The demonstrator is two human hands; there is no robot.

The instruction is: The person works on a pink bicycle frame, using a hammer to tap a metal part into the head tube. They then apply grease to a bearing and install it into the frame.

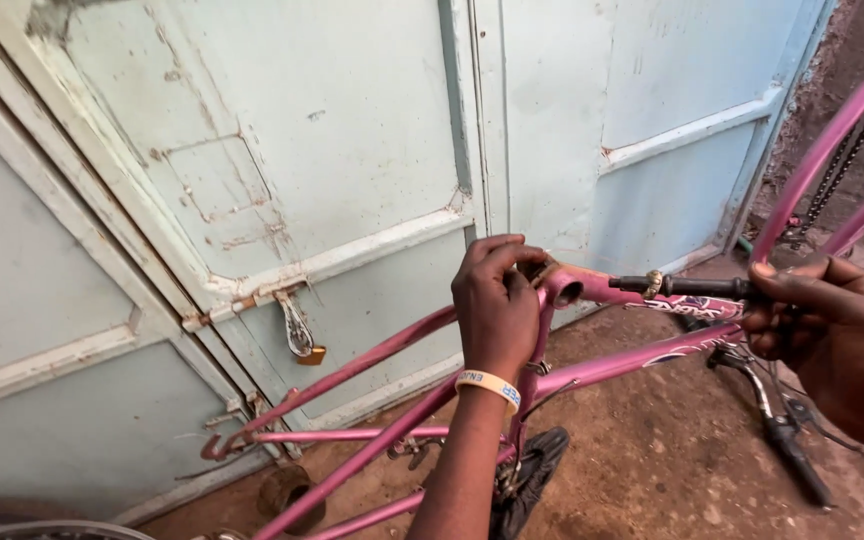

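Observation:
A pink bicycle frame [352,462] stands upside down in front of me. My left hand [497,312], with a pale wristband [489,385], pinches its fingertips on the rim of the frame's open bottom bracket shell [564,290]. My right hand [832,330] grips a black axle spindle [687,286] with a brass-coloured ring on it. The spindle points toward the shell opening, its tip a short way from it.
Pale blue metal doors [302,150] with a hasp and brass padlock [309,350] stand close behind the frame. A black saddle [532,470] rests on the brown dirt ground [652,450]. A black crank arm [782,430] and a hanging chain [842,160] are at the right.

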